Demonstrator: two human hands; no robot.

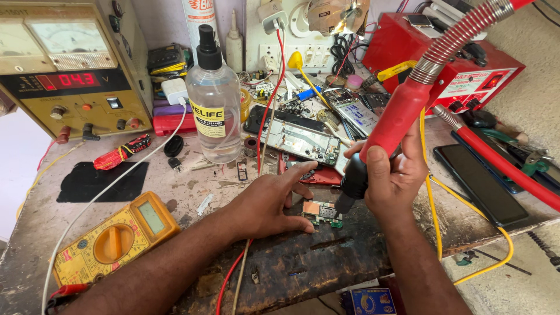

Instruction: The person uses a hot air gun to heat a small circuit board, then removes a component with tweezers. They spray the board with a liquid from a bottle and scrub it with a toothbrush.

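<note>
Head view: right hand (394,175) clamps the red hot-air wand (392,125) over a small circuit board (322,212) on the bench (326,256); left hand (271,204), fingers spread, steadies it. Light, fragile—edges only.

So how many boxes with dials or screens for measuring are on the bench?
2. A yellow multimeter lies at the front left near the left hand; a beige power supply stands at the back left. Clutter may hide more.
</note>
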